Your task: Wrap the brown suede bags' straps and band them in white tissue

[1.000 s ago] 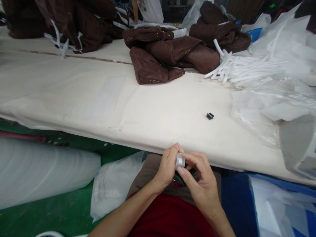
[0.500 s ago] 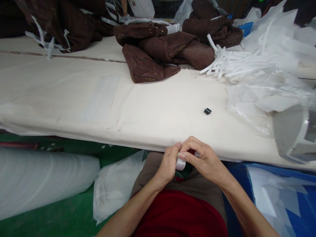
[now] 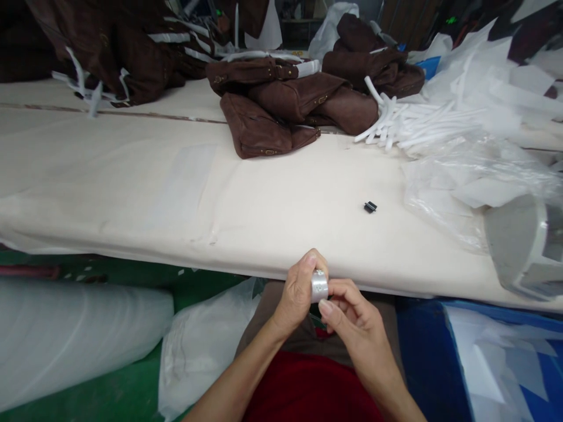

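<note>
Close to my lap, just off the table's front edge, my left hand [image 3: 301, 287] is closed around a small roll of clear tape [image 3: 319, 286]. Its shiny outer face shows between the hands. My right hand [image 3: 354, 313] is at the right side of the roll, with curled fingers and the thumb against its edge. Whether a loose tape end lies between those fingertips cannot be made out. Farther off on the table lies a small black piece [image 3: 370, 207], like a clip or tape cutter.
Brown leather bags [image 3: 299, 99] are heaped on the cloth-covered table [image 3: 272, 199]. White foam strips [image 3: 422, 123] and clear plastic [image 3: 457, 181] lie at right, by a grey curved holder [image 3: 519, 246]. Below are a blue bin [image 3: 426, 351] and a large wrapped roll [image 3: 79, 340].
My right hand has come down and turned, its thumb and fingers now lower at the roll's edge. More of the roll's face shows. The camera view has shifted slightly.
</note>
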